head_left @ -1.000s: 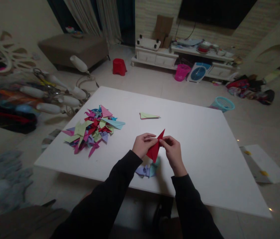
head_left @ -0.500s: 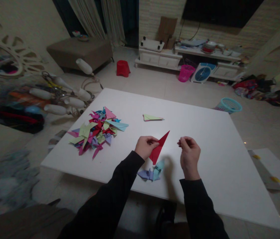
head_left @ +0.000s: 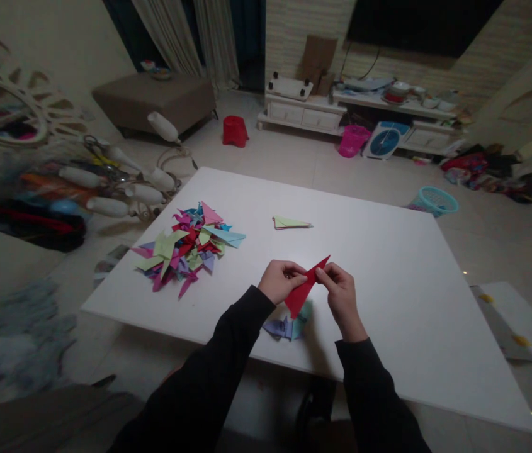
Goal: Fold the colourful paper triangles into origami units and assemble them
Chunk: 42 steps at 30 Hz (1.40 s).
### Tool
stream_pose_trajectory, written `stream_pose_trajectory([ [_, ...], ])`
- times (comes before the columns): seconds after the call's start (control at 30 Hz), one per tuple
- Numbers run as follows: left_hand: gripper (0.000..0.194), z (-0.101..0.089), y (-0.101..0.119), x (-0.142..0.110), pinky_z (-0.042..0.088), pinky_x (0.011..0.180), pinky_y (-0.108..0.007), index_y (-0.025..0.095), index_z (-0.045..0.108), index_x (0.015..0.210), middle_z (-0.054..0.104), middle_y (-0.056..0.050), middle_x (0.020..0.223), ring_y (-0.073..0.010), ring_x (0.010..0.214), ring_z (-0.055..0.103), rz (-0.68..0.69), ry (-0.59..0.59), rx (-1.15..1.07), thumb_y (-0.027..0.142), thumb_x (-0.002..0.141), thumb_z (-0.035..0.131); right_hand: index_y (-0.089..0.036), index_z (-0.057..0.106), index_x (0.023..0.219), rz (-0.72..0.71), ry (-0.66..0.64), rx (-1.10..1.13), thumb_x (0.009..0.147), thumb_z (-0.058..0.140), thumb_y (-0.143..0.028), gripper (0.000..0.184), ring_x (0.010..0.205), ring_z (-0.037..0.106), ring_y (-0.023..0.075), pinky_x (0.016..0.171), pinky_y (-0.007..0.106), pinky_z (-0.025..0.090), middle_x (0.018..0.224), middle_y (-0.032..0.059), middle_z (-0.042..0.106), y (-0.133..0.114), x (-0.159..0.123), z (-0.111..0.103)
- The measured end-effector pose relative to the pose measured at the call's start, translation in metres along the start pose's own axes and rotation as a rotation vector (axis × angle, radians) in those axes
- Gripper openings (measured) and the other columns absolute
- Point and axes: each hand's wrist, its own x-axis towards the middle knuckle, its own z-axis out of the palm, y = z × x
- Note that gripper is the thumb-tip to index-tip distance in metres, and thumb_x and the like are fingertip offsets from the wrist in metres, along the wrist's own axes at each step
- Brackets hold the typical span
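Note:
A pointed piece of folded red paper (head_left: 304, 289) is held above the white table (head_left: 388, 251) near its front edge. My left hand (head_left: 281, 280) pinches its lower left side. My right hand (head_left: 340, 291) pinches its upper right tip. Under my hands lie small folded purple and blue papers (head_left: 287, 327). A heap of several folded coloured papers (head_left: 187, 245) sits on the table to the left. A folded green paper (head_left: 290, 222) lies alone further back.
A white lamp with several bulbs (head_left: 119, 182) lies on the floor left of the table. On the floor beyond are a red stool (head_left: 235, 130), a pink basket (head_left: 351, 139), a blue fan (head_left: 384, 139) and a teal basket (head_left: 433, 201). A white sheet (head_left: 515, 321) lies at the right.
Half a second ago my right hand was off the red paper, to the right. It has come back and pinched the paper's tip. The paper is tilted flatter than one second ago.

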Motion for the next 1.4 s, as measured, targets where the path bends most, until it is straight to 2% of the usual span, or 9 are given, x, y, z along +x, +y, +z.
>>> stream_pose_trajectory([
  [0.2, 0.008, -0.005, -0.003, 0.002, 0.050, 0.061, -0.027, 0.014, 0.077, 0.076, 0.073, -0.007, 0.068, -0.0158, 0.061, 0.063, 0.071, 0.052, 0.127, 0.021, 0.072, 0.075, -0.020, 0.068, 0.079, -0.031, 0.153, -0.018, 0.083, 0.072, -0.042, 0.023, 0.061, 0.054, 0.0139, 0.060, 0.028, 0.043, 0.064, -0.0018, 0.060, 0.007, 0.004, -0.003],
  [0.33, 0.005, -0.004, -0.006, 0.001, 0.049, 0.061, -0.027, 0.017, 0.076, 0.074, 0.072, -0.005, 0.069, -0.0151, 0.061, 0.062, 0.250, 0.079, 0.304, 0.021, 0.075, 0.072, -0.021, 0.068, 0.100, 0.026, 0.078, 0.053, 0.084, 0.072, -0.043, 0.027, 0.057, 0.055, 0.0137, 0.059, 0.028, 0.045, 0.060, -0.0045, 0.058, 0.007, 0.004, 0.001],
  [0.47, 0.011, 0.001, -0.008, -0.002, 0.047, 0.064, -0.028, 0.019, 0.070, 0.066, 0.068, -0.003, 0.068, -0.0147, 0.062, 0.060, 0.485, 0.087, 0.536, 0.015, 0.076, 0.067, -0.020, 0.066, 0.091, 0.038, 0.075, 0.052, 0.082, 0.074, -0.043, 0.026, 0.060, 0.059, 0.0142, 0.061, 0.029, 0.048, 0.065, -0.0020, 0.064, 0.007, 0.002, 0.007],
  [0.57, 0.013, 0.004, -0.007, -0.004, 0.047, 0.072, -0.031, 0.020, 0.068, 0.067, 0.067, -0.004, 0.072, -0.0171, 0.071, 0.061, 0.570, 0.074, 0.638, 0.013, 0.077, 0.066, -0.019, 0.069, 0.090, 0.026, 0.122, 0.022, 0.082, 0.073, -0.042, 0.025, 0.064, 0.061, 0.0153, 0.062, 0.030, 0.049, 0.073, 0.0011, 0.068, 0.012, 0.002, 0.005],
  [0.67, 0.004, 0.003, -0.006, -0.003, 0.048, 0.081, -0.034, 0.020, 0.070, 0.077, 0.068, -0.006, 0.083, -0.0205, 0.084, 0.062, 0.618, 0.111, 0.610, 0.016, 0.079, 0.069, -0.018, 0.071, 0.087, 0.020, 0.162, -0.015, 0.082, 0.071, -0.042, 0.024, 0.065, 0.061, 0.0158, 0.062, 0.031, 0.049, 0.073, 0.0021, 0.069, 0.015, 0.003, 0.000],
  [0.83, 0.019, 0.000, -0.007, 0.002, 0.047, 0.092, -0.038, 0.019, 0.072, 0.100, 0.071, -0.009, 0.101, -0.0239, 0.099, 0.061, 0.564, 0.202, 0.531, 0.020, 0.082, 0.071, -0.019, 0.071, 0.083, 0.039, 0.130, -0.059, 0.081, 0.071, -0.039, 0.020, 0.065, 0.060, 0.0159, 0.063, 0.030, 0.046, 0.070, 0.0013, 0.067, 0.013, 0.002, -0.002],
  [0.97, 0.005, 0.000, -0.011, 0.004, 0.046, 0.087, -0.036, 0.021, 0.073, 0.083, 0.074, -0.005, 0.087, -0.0224, 0.089, 0.064, 0.432, 0.139, 0.499, 0.025, 0.085, 0.070, -0.020, 0.071, 0.083, 0.012, 0.046, -0.083, 0.083, 0.070, -0.039, 0.019, 0.070, 0.060, 0.0161, 0.066, 0.030, 0.046, 0.074, 0.0013, 0.068, 0.009, 0.001, 0.002],
  [1.03, 0.010, 0.001, -0.011, 0.004, 0.046, 0.084, -0.034, 0.021, 0.071, 0.077, 0.072, -0.004, 0.081, -0.0207, 0.084, 0.063, 0.403, 0.128, 0.489, 0.023, 0.086, 0.067, -0.020, 0.070, 0.080, -0.006, 0.049, -0.063, 0.084, 0.070, -0.040, 0.021, 0.069, 0.059, 0.0156, 0.066, 0.029, 0.046, 0.073, 0.0003, 0.066, 0.008, 0.002, 0.003],
  [1.4, 0.011, 0.001, -0.006, 0.001, 0.045, 0.080, -0.033, 0.019, 0.066, 0.072, 0.069, -0.003, 0.078, -0.0193, 0.080, 0.061, 0.364, 0.075, 0.480, 0.014, 0.082, 0.065, -0.021, 0.064, 0.079, -0.021, 0.134, 0.040, 0.082, 0.072, -0.038, 0.019, 0.063, 0.056, 0.0136, 0.062, 0.029, 0.044, 0.071, -0.0019, 0.062, 0.006, 0.001, 0.005],
])
